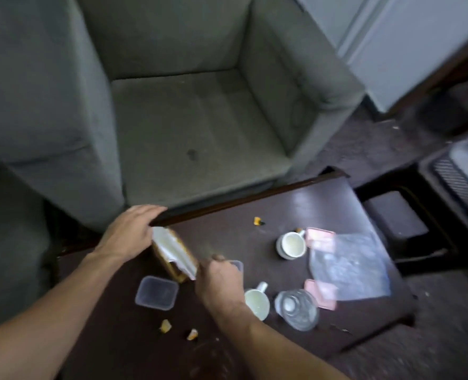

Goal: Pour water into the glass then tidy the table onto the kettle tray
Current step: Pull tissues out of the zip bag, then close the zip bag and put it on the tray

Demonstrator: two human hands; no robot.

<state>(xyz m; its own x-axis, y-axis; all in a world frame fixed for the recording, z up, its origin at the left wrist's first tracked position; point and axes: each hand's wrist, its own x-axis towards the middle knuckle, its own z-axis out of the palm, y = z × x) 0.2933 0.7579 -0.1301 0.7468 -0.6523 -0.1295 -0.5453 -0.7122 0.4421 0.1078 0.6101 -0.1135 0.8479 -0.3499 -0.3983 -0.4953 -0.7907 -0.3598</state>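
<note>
A small wooden tray [176,256] with a white inside is tilted over the left part of the dark table [323,198]. My left hand [128,231] grips its far end, by the table's back edge. The tray's near end is in my right hand [219,281]. A clear glass [295,309] stands near the front right. Beside it is a white cup [257,301]. A second white cup [291,245] sits further back. No kettle is in view. The picture is motion-blurred.
A clear plastic box [156,293] sits left of my right hand. A clear plastic bag [348,267] lies over pink items [319,237] at the right. Orange scraps [165,326] dot the table. A grey armchair [186,119] stands behind, a dark stool [397,215] at right.
</note>
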